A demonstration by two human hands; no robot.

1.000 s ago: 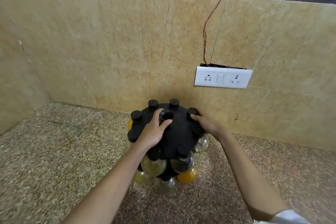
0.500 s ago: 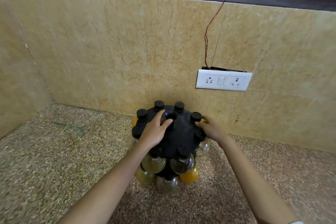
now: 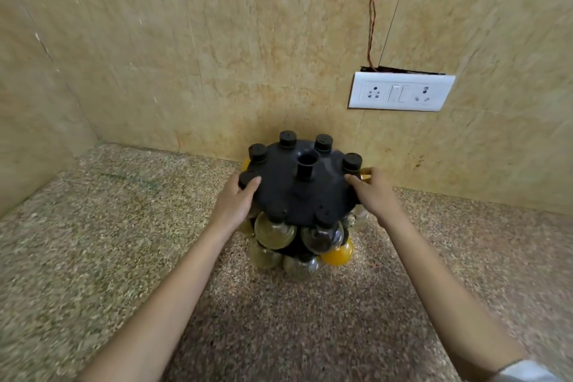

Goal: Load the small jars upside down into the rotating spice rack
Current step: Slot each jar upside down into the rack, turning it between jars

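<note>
black spice rack [image 3: 288, 192] — jars [image 3: 274, 231] hanging lids-up, amber and clear.

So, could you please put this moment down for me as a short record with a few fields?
Setting: speckled stone counter in a tiled wall corner
Rack: black spice rack standing near the back wall, with its central tube open on top
Jars: jars hang under the top disc, with black caps poking up through it; an orange jar sits in the lower tier
Hands: left hand and right hand each grip the disc's edge, thumb on top
Wall: white socket plate, red wire above
</note>
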